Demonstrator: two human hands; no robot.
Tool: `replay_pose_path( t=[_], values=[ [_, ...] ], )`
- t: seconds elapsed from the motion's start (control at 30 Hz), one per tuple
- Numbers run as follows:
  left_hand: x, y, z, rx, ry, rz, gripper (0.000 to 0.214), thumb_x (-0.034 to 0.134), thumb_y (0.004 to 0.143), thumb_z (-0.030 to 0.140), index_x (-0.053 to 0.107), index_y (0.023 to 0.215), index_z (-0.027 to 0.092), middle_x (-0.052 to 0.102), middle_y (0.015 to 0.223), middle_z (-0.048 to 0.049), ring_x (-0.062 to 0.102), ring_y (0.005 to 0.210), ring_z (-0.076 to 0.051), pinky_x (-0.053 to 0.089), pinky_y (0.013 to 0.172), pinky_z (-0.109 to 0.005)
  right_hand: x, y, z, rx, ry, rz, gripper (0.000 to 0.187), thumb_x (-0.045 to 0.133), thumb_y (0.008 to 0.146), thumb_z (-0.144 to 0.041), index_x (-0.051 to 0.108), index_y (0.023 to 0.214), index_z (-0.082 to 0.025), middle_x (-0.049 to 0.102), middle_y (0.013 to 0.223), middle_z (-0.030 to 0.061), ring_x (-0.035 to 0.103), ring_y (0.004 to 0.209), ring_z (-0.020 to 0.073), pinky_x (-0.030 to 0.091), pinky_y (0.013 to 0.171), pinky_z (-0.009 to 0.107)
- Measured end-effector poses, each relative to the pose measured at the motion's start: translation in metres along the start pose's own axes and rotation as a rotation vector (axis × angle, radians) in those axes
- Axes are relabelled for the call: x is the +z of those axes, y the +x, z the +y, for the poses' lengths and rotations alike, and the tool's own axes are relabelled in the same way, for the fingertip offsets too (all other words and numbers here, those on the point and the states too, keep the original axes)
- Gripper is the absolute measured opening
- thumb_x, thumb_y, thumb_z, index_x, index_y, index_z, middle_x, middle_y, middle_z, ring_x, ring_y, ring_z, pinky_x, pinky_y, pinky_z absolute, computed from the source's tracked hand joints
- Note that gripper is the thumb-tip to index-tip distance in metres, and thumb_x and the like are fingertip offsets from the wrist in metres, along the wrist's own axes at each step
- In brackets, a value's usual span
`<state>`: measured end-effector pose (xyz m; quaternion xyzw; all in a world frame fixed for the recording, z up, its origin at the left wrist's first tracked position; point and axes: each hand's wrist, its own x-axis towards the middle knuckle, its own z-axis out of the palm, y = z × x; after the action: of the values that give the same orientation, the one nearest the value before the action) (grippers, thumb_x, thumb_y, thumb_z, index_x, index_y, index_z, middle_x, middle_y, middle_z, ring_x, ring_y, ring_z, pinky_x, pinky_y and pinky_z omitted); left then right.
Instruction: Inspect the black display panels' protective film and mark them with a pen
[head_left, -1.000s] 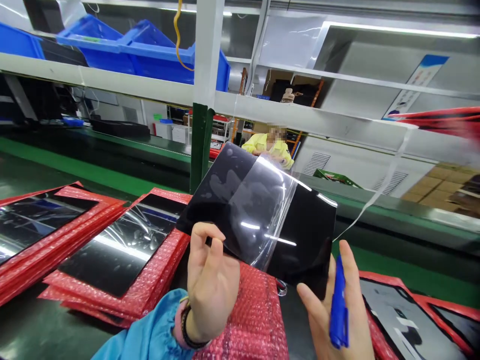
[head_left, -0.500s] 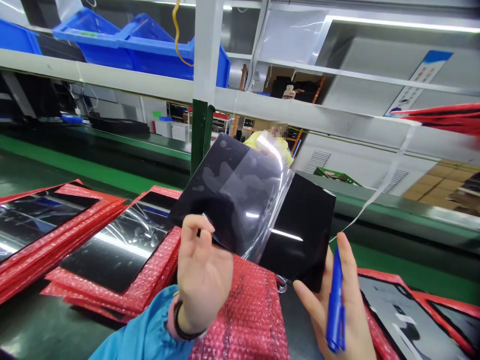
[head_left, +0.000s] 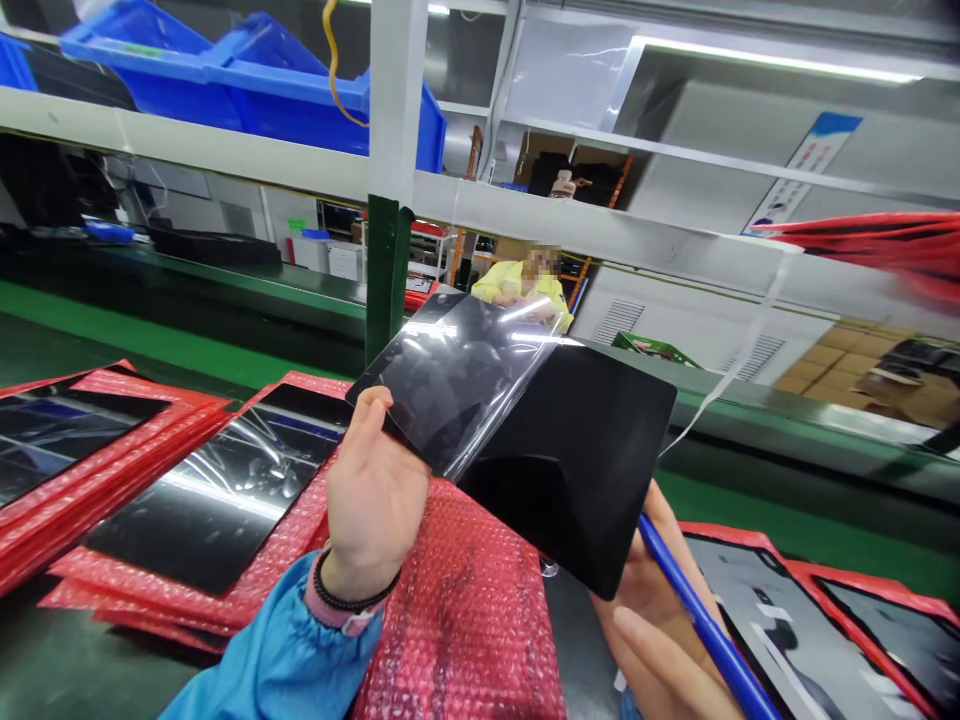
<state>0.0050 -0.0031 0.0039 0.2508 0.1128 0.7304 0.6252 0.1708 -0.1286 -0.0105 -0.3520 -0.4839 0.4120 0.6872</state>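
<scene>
A black, glossy display panel (head_left: 577,450) is held tilted in front of me. Clear film (head_left: 465,385) covers its left part, with the film's edge running slantwise across the middle; the right part is bare. My left hand (head_left: 379,490) has its fingers closed at the panel's lower left edge; whether they also grip the film, I cannot tell. At the lower right corner my right hand (head_left: 660,620) grips the panel, with a blue pen (head_left: 705,620) lying across the same hand. Beneath the panel lies a red bubble-wrap bag (head_left: 465,620).
To the left, film-covered panels (head_left: 202,490) rest on stacked red bubble-wrap bags (head_left: 150,600). More panels (head_left: 780,610) lie on red wrap at the right. Behind are a green and white post (head_left: 386,260), a shelf with blue bins (head_left: 285,95), and a person in yellow (head_left: 517,285).
The film's edge has shifted left across the panel, leaving more bare black surface. My left fingers have closed at the panel's edge. The pen in my right hand has swung to point down-right.
</scene>
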Motion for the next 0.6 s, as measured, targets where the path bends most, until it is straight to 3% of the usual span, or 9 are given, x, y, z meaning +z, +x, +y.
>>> replay_pose_path(
  t=[0.13, 0.3, 0.43, 0.6],
  values=[
    [0.0, 0.002, -0.002, -0.015, -0.043, -0.009, 0.006, 0.062, 0.085, 0.028, 0.064, 0.089, 0.025, 0.067, 0.096, 0.002, 0.061, 0.107, -0.017, 0.044, 0.1, -0.034, 0.003, -0.006, 0.004, 0.028, -0.004, 0.019, 0.063, 0.067, 0.083, -0.031, 0.044, 0.139, -0.045, 0.054, 0.141, -0.0015, 0.043, 0.135, 0.0296, 0.039, 0.109, 0.051],
    [0.005, 0.005, -0.002, -0.036, -0.062, -0.069, 0.01, 0.054, 0.089, 0.026, 0.063, 0.085, 0.023, 0.068, 0.098, 0.0, 0.064, 0.099, -0.019, 0.049, 0.094, -0.037, 0.002, -0.005, 0.008, 0.052, 0.06, 0.051, 0.052, 0.066, 0.084, -0.026, 0.055, 0.131, -0.042, 0.06, 0.134, -0.0003, 0.053, 0.127, 0.0287, 0.046, 0.103, 0.047],
    [0.006, 0.011, -0.001, -0.074, -0.049, 0.025, 0.01, 0.055, 0.085, 0.021, 0.063, 0.079, 0.021, 0.068, 0.088, 0.0007, 0.065, 0.092, -0.016, 0.051, 0.085, -0.029, -0.009, 0.001, 0.011, 0.097, -0.003, 0.08, 0.045, 0.069, 0.082, -0.026, 0.061, 0.125, -0.038, 0.068, 0.121, 0.0016, 0.062, 0.115, 0.0263, 0.05, 0.098, 0.042],
    [-0.001, 0.026, -0.003, 0.067, 0.035, 0.156, 0.006, 0.059, 0.072, 0.015, 0.065, 0.07, 0.017, 0.06, 0.075, 0.0026, 0.059, 0.078, -0.011, 0.049, 0.075, -0.021, -0.018, 0.001, 0.013, 0.14, -0.195, 0.27, 0.042, 0.08, 0.07, -0.035, 0.069, 0.11, -0.029, 0.073, 0.09, 0.0033, 0.068, 0.088, 0.0256, 0.055, 0.08, 0.038]
  ],
)
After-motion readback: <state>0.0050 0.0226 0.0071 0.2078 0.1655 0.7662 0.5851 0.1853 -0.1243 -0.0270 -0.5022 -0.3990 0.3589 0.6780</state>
